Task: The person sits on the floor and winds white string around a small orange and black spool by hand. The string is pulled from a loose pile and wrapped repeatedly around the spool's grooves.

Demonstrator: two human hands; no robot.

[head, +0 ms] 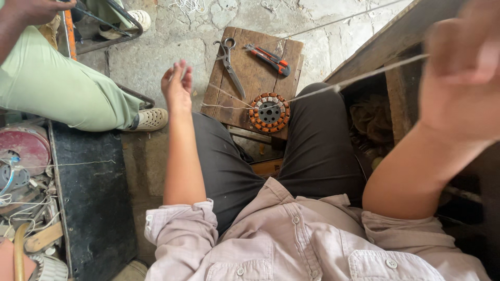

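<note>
Right hand (pixel 461 73), close and blurred, grips a taut white string (pixel 359 78) with clenched fingers. It runs to the round copper-wound stator (pixel 269 112) on the wooden tabletop (pixel 255 78). Left hand (pixel 177 86) pinches the other end.

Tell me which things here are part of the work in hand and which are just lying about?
In use: white string, pulled taut by right hand; left hand, raised, fingers pinched; round copper-wound coil ring on wooden board.

Lying about: scissors, orange utility knife, red disc.
</note>
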